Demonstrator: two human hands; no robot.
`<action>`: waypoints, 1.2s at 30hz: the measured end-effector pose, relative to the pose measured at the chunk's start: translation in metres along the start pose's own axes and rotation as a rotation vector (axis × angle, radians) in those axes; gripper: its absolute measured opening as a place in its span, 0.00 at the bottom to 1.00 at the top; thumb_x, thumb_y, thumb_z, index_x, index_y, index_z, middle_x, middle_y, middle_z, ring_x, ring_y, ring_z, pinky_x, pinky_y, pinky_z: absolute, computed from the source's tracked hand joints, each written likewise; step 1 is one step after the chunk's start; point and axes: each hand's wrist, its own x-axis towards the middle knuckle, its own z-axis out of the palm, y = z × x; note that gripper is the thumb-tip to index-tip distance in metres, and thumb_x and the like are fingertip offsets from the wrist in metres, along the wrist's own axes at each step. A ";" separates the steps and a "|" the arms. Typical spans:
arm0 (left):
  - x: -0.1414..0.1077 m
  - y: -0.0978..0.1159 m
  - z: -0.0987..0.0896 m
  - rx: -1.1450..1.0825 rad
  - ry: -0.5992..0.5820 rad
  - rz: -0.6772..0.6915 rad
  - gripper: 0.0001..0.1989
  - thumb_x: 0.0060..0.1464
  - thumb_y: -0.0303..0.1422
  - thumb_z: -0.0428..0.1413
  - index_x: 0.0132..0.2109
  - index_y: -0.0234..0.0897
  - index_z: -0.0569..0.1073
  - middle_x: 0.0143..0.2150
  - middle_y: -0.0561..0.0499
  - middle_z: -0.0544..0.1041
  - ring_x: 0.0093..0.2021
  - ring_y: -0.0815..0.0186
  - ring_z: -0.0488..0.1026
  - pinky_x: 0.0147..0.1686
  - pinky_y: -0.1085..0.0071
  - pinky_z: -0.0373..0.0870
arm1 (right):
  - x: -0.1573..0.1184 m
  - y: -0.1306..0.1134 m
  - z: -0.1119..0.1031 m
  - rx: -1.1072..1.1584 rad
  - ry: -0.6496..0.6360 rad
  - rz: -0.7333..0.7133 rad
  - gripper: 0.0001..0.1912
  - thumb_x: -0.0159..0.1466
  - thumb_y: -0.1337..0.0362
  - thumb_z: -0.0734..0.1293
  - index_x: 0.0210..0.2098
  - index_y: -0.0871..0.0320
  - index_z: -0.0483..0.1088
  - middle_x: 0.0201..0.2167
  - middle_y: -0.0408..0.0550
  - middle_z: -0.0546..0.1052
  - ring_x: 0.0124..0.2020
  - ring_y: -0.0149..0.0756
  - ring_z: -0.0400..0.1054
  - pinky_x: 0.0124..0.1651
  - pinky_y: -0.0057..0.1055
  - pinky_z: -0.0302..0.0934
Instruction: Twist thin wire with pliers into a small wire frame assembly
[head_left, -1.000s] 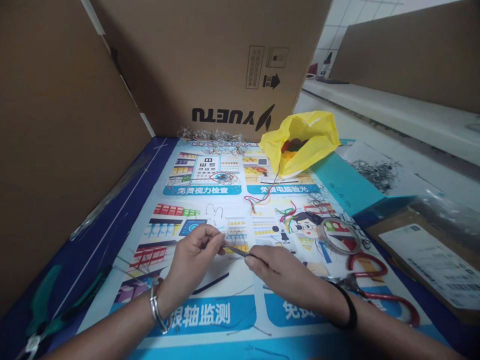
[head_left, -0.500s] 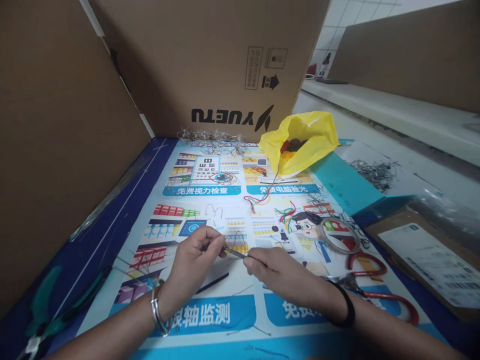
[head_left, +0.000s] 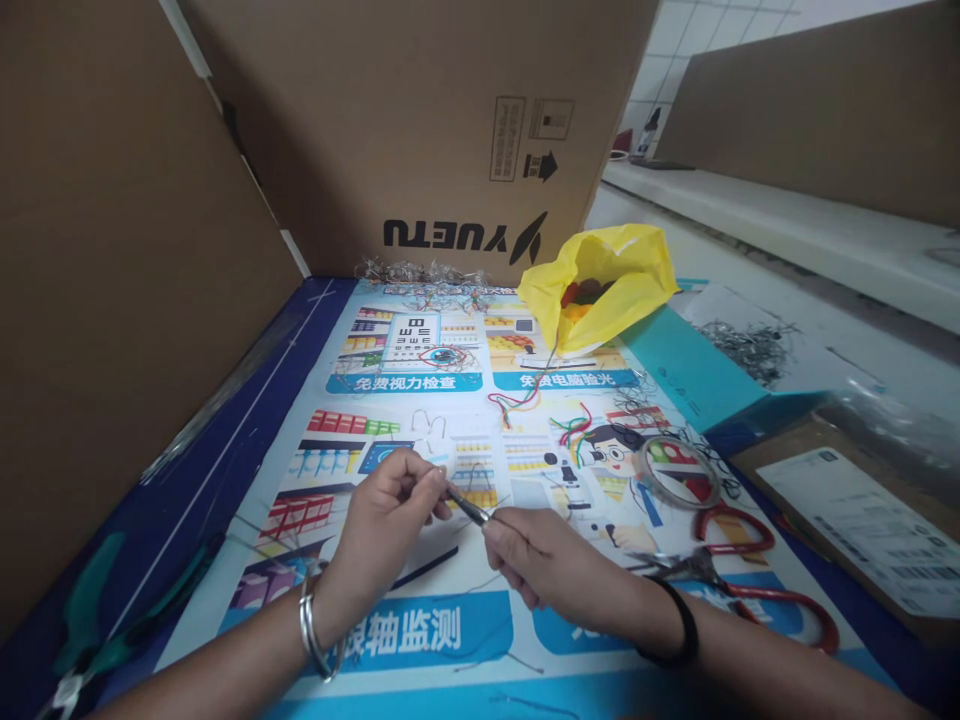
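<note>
In the head view, my left hand [head_left: 397, 505] pinches one end of a thin dark metallic rod [head_left: 469, 505] between thumb and fingers. My right hand [head_left: 544, 555] is closed around its other end. A short length of the rod shows between them, slanting down to the right; its exact kind cannot be made out. Below it, on the printed poster [head_left: 480, 695], lie thin loose wires [head_left: 517, 660] and a dark straight strip [head_left: 426, 567]. Red-handled scissors [head_left: 739, 580] rest beside my right forearm, partly hidden by it.
Green-handled pliers [head_left: 97, 620] lie at the left. To the right are a wire coil [head_left: 679, 472], a brown package [head_left: 862, 520] and a teal box [head_left: 697, 370]. A yellow bag [head_left: 600, 285] stands far back, before a cardboard wall [head_left: 337, 130]. Red and green cords [head_left: 574, 430] lie mid-table.
My right hand has turned slightly and dropped a little, with more of its fingers showing underneath. The rod now slants more steeply. My left hand has hardly moved.
</note>
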 end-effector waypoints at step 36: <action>0.005 0.006 -0.007 -0.245 -0.143 -0.071 0.09 0.55 0.32 0.51 0.27 0.36 0.64 0.27 0.52 0.75 0.28 0.71 0.69 0.32 0.73 0.64 | 0.004 0.004 -0.020 -1.180 0.486 -0.440 0.11 0.63 0.58 0.60 0.31 0.59 0.66 0.29 0.50 0.67 0.34 0.39 0.57 0.36 0.33 0.49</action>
